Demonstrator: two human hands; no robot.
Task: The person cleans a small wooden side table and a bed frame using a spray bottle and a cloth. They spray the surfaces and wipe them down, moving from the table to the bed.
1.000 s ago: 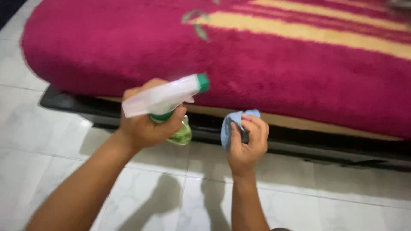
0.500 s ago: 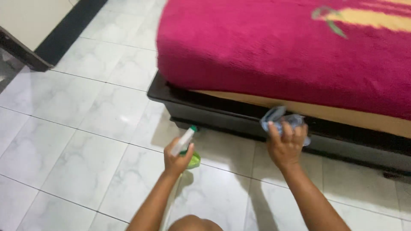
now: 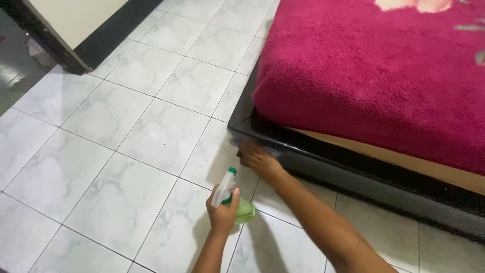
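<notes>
Spray bottle [image 3: 233,199] and cloth at the bed corner

Green bottle, white trigger head, held tilted above the floor tiles; the cloth is blurred against the black bed frame [image 3: 323,159].

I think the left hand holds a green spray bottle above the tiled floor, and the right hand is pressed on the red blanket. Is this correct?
Not quite. The head view shows the left hand holding the green spray bottle above the tiled floor, but the right hand is at the corner of the black bed frame, below the red blanket.
</notes>
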